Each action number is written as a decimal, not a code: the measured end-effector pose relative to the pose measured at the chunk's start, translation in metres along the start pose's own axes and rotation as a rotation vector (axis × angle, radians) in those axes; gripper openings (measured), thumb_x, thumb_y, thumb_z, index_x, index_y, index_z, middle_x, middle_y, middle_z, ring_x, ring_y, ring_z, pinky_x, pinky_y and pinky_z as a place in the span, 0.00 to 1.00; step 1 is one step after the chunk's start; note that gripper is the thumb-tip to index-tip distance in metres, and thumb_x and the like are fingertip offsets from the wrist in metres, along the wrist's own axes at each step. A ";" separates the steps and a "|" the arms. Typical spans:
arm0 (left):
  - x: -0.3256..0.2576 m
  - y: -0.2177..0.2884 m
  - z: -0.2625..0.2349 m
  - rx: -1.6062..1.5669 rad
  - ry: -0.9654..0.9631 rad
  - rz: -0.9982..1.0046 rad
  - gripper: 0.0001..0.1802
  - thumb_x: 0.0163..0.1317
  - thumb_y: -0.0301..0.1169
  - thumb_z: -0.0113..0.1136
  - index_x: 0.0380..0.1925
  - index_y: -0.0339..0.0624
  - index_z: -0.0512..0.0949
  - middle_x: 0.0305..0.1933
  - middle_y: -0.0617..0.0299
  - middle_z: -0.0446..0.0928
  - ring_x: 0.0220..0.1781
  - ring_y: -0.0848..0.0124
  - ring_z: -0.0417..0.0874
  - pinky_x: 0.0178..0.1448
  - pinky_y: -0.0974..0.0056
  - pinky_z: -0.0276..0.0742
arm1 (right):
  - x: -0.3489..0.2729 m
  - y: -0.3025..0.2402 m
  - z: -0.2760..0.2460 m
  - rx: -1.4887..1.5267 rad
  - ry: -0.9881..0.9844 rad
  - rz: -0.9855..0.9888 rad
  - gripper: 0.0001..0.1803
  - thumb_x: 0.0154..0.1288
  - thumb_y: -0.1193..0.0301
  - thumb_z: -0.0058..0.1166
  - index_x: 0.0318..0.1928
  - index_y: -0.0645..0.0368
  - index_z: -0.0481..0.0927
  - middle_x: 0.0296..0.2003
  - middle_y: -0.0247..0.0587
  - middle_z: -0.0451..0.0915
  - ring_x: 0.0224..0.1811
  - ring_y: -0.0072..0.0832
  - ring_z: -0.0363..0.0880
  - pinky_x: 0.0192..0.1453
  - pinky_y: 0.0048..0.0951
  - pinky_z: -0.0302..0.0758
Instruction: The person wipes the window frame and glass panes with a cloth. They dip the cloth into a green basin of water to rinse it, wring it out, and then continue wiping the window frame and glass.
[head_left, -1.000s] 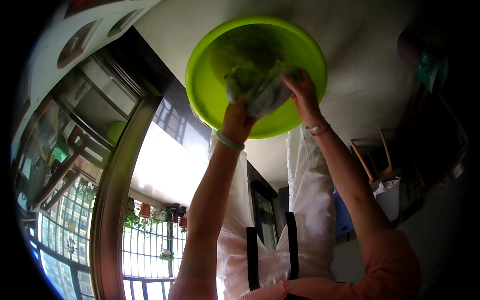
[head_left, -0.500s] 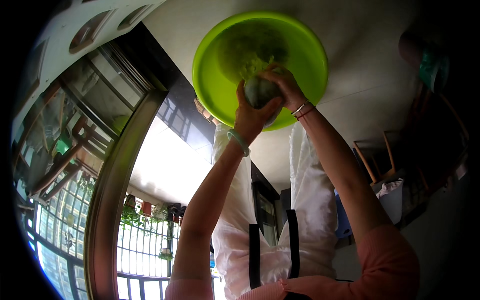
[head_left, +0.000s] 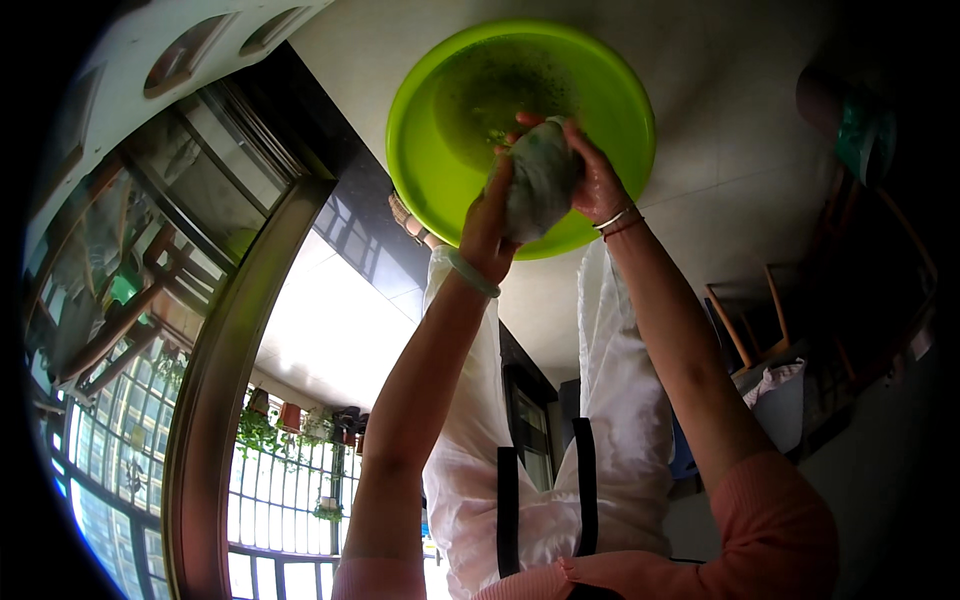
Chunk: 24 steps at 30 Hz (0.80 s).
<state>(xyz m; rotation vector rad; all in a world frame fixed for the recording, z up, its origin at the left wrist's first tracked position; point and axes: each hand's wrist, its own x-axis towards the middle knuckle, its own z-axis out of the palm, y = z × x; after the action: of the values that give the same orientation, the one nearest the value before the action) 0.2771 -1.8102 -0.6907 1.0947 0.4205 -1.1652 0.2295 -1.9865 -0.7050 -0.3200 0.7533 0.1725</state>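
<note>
A bundled, greyish-white wet cloth [head_left: 541, 187] is gripped between my two hands over a lime-green plastic basin [head_left: 640, 170]. On its left side, my left hand [head_left: 489, 224] wraps the bundle with fingers and thumb partly hidden by it. My right hand [head_left: 598, 187] grips the upper right of the cloth, its fingers curled at the far end. Murky, dark water [head_left: 490, 85] with specks lies in the basin beyond my hands.
The basin stands on a pale tiled floor [head_left: 710, 150] in front of my legs. A sliding door frame [head_left: 240, 350] runs along the left. To the right are a wooden chair [head_left: 777, 300] and a light bin [head_left: 780, 405] with fabric inside.
The cloth bundle has turned more upright and shows more of its surface. My left hand has shifted slightly toward me along its side; my right hand has rotated outward to the right.
</note>
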 end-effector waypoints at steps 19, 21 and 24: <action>-0.018 0.032 0.061 0.813 0.449 0.755 0.20 0.47 0.22 0.73 0.42 0.44 0.80 0.54 0.54 0.79 0.56 0.56 0.80 0.60 0.57 0.76 | -0.003 0.040 0.003 0.338 -0.104 0.128 0.20 0.79 0.61 0.41 0.55 0.62 0.78 0.49 0.42 0.83 0.50 0.29 0.83 0.58 0.34 0.81; -0.022 0.038 0.058 1.055 0.334 0.878 0.20 0.43 0.20 0.73 0.39 0.45 0.80 0.53 0.55 0.79 0.56 0.54 0.80 0.59 0.56 0.76 | 0.001 0.033 0.007 0.195 -0.201 0.158 0.21 0.79 0.61 0.40 0.56 0.64 0.78 0.51 0.44 0.82 0.54 0.30 0.81 0.62 0.34 0.78; -0.029 0.045 0.061 1.122 0.193 1.013 0.21 0.36 0.19 0.71 0.34 0.48 0.80 0.48 0.58 0.79 0.55 0.53 0.80 0.55 0.55 0.77 | 0.004 0.011 0.019 -0.017 -0.347 0.203 0.25 0.77 0.60 0.39 0.55 0.68 0.79 0.60 0.49 0.77 0.65 0.34 0.73 0.71 0.36 0.70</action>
<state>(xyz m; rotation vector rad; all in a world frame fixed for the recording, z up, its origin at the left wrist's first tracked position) 0.2902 -1.8474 -0.6202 2.0344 -0.7190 -0.2871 0.2417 -1.9697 -0.6967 -0.2210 0.4389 0.4147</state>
